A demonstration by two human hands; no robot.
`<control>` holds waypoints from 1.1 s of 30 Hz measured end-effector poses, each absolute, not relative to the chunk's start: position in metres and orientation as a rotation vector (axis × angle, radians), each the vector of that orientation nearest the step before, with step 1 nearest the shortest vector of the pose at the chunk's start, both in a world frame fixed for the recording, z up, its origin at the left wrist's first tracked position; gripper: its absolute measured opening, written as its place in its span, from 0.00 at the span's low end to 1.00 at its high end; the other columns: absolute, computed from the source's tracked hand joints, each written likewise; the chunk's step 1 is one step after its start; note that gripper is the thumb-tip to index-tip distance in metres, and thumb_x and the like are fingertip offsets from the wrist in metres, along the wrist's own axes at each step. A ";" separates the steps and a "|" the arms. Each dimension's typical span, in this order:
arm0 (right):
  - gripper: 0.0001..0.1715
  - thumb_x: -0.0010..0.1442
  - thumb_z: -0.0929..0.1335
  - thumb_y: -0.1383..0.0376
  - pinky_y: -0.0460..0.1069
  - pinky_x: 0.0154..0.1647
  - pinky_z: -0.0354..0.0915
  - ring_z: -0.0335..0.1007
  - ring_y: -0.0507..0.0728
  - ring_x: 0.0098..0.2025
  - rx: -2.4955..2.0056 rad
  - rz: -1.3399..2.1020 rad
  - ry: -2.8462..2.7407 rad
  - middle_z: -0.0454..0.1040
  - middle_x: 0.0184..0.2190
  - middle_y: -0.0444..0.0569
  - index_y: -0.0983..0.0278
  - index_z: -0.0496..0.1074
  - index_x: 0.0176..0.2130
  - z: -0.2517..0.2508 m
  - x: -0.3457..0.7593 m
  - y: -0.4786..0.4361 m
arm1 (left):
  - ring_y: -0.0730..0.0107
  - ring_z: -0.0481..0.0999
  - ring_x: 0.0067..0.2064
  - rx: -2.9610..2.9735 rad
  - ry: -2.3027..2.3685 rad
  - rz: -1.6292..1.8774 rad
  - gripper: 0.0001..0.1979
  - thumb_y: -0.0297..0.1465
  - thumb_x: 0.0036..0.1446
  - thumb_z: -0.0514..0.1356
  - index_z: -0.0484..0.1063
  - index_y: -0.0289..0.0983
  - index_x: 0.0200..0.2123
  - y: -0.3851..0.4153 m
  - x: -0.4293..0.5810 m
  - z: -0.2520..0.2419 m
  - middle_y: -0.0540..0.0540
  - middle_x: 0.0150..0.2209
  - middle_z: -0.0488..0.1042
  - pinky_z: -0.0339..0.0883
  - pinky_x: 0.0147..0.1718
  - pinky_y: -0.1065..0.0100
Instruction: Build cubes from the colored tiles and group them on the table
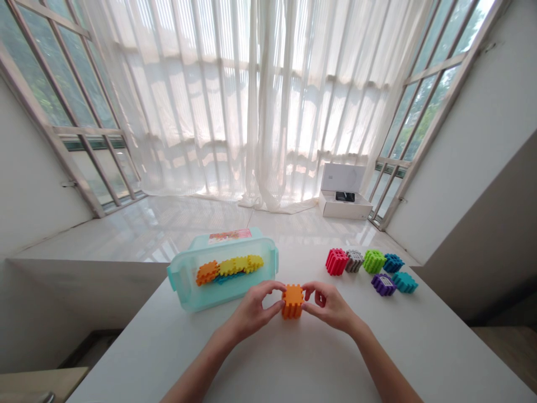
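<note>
Item: my left hand point(251, 311) and my right hand point(329, 306), fingertips pressed in from both sides on a hollow orange ribbed plastic cube point(292, 301), lower centre of the frame, above a white table point(377, 358). Just left: a clear plastic tub with teal latches point(183, 282), holding orange and yellow waffle-edged plastic blocks point(229, 266). Upper right: loose red, grey, green, blue, purple and teal plastic blocks point(374, 261).

a sunny room in a home: beyond the fingers point(312, 290), sheer white curtains point(251, 101) hang over tall glass windows point(50, 73) above a glossy white tiled floor point(168, 224).
</note>
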State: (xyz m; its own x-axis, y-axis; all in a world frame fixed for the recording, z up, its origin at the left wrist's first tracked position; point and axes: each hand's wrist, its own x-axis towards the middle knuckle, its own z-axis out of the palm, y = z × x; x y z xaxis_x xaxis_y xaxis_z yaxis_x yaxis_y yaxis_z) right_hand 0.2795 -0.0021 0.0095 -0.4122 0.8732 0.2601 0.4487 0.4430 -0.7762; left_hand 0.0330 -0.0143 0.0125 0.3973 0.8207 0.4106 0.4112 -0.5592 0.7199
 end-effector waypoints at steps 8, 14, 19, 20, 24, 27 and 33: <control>0.21 0.60 0.70 0.54 0.45 0.24 0.58 0.55 0.49 0.23 -1.086 0.890 -1.947 0.74 0.34 0.47 0.62 0.74 0.49 0.014 0.286 0.000 | 0.62 0.78 0.48 2.151 1.286 1.217 0.10 0.36 0.61 0.59 0.74 0.42 0.44 -0.004 0.011 0.022 0.46 0.46 0.79 0.72 0.45 0.63; 0.24 0.62 0.67 0.49 0.45 0.22 0.54 0.53 0.49 0.22 -1.097 0.875 -1.796 0.70 0.28 0.45 0.65 0.76 0.44 0.007 0.284 0.007 | 0.52 0.72 0.55 2.235 2.180 1.254 0.13 0.31 0.62 0.52 0.76 0.36 0.42 0.020 -0.039 0.010 0.38 0.49 0.76 0.63 0.57 0.52; 0.24 0.62 0.67 0.49 0.45 0.22 0.51 0.51 0.50 0.21 -1.129 0.865 -1.761 0.59 0.19 0.39 0.66 0.76 0.41 0.004 0.281 0.008 | 0.40 0.65 0.59 2.233 2.649 0.645 0.19 0.35 0.59 0.55 0.76 0.29 0.46 0.024 -0.054 -0.008 0.29 0.56 0.70 0.61 0.57 0.48; 0.24 0.62 0.67 0.49 0.45 0.22 0.51 0.51 0.50 0.21 -1.136 0.861 -1.754 0.58 0.18 0.38 0.66 0.76 0.40 0.004 0.281 0.008 | 0.42 0.67 0.58 2.256 2.662 0.578 0.20 0.35 0.59 0.55 0.75 0.27 0.48 0.024 -0.054 -0.010 0.28 0.56 0.70 0.61 0.57 0.49; 0.24 0.62 0.67 0.48 0.45 0.21 0.51 0.52 0.50 0.21 -1.137 0.835 -1.731 0.59 0.18 0.39 0.66 0.77 0.39 0.003 0.281 0.009 | 0.45 0.69 0.57 2.296 2.652 0.549 0.22 0.35 0.59 0.54 0.73 0.26 0.51 0.024 -0.052 -0.009 0.27 0.55 0.71 0.60 0.58 0.51; 0.24 0.62 0.67 0.48 0.45 0.21 0.52 0.53 0.50 0.21 -1.137 0.812 -1.721 0.62 0.19 0.40 0.66 0.77 0.39 0.002 0.282 0.010 | 0.43 0.69 0.58 2.304 2.611 0.641 0.23 0.33 0.60 0.54 0.71 0.24 0.53 0.025 -0.052 -0.004 0.26 0.56 0.71 0.61 0.58 0.50; 0.23 0.62 0.66 0.49 0.45 0.21 0.54 0.54 0.50 0.21 -1.142 0.772 -1.723 0.65 0.19 0.42 0.65 0.77 0.39 0.003 0.282 0.011 | 0.50 0.71 0.57 2.287 2.591 0.726 0.22 0.24 0.61 0.49 0.70 0.26 0.56 0.022 -0.053 0.002 0.32 0.56 0.72 0.66 0.54 0.55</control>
State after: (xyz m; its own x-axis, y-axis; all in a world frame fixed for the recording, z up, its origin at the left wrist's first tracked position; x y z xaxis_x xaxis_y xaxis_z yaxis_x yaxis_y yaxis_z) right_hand 0.2820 0.0105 0.0027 -0.1667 0.9257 0.3396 0.3629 0.3779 -0.8517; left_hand -0.0526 0.0216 0.0023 -0.1177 0.8363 0.5354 0.9928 0.1115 0.0442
